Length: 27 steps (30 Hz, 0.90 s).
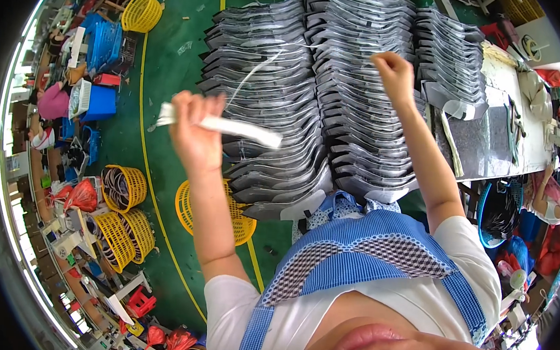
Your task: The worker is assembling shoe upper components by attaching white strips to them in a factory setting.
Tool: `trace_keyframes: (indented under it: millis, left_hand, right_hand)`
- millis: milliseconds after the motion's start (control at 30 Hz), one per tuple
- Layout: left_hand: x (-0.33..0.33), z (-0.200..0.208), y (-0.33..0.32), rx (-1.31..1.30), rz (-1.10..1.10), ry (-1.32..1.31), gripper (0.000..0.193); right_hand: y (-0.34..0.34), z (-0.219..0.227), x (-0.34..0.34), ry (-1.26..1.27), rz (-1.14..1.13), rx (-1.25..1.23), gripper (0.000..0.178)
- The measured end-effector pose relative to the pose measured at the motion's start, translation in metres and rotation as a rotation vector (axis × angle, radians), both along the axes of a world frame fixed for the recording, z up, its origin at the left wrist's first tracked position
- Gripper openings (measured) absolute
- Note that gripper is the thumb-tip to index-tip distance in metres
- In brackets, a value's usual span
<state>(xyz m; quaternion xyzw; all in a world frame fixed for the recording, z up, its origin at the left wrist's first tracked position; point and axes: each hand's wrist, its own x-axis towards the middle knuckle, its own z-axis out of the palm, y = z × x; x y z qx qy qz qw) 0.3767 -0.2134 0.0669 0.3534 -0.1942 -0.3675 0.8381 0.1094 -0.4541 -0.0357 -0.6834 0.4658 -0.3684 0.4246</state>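
Note:
My left hand (196, 128) is closed around a bundle of flat white strips (247, 130), whose ends stick out on both sides of the fist. A thin white strip (256, 67) curves up from near this hand over the dark pieces. My right hand (394, 76) is raised over the rows with thumb and fingers pinched together; whether the thin strip reaches it I cannot tell. Below both hands, dark grey curved sheet pieces lie overlapped in a left row (265, 103), a middle row (368, 97) and a shorter right row (451, 57).
A yellow basket (184, 207) stands on the green floor beneath my left forearm. More yellow baskets (112, 238) and blue crates (102, 45) line the left side. On the right, a table (499, 150) bears tools and strips; a blue-rimmed basket (481, 216) stands beside it. Other people sit at both sides.

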Motion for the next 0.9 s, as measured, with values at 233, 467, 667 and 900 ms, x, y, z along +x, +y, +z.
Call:
trace_keyframes:
  millis: [233, 467, 667, 900]
  left_hand:
    - [-0.016, 0.008, -0.022, 0.327, -0.079, -0.383, 0.026]
    - [-0.026, 0.005, -0.071, 0.547, -0.498, -0.199, 0.021]
    - [-0.013, -0.001, -0.077, 0.668, -0.485, -0.529, 0.012]
    - [0.071, 0.011, -0.094, 0.859, -0.216, -1.021, 0.013]
  right_hand:
    - [0.054, 0.066, 0.065, -0.292, 0.375, -0.239, 0.007]
    - [0.072, 0.062, 0.102, -0.65, 0.472, 0.268, 0.012]
    - [0.05, 0.059, 0.092, -0.524, 0.587, 0.579, 0.017]
    - [-0.002, 0.025, 0.098, -0.32, 0.486, 0.366, 0.016]
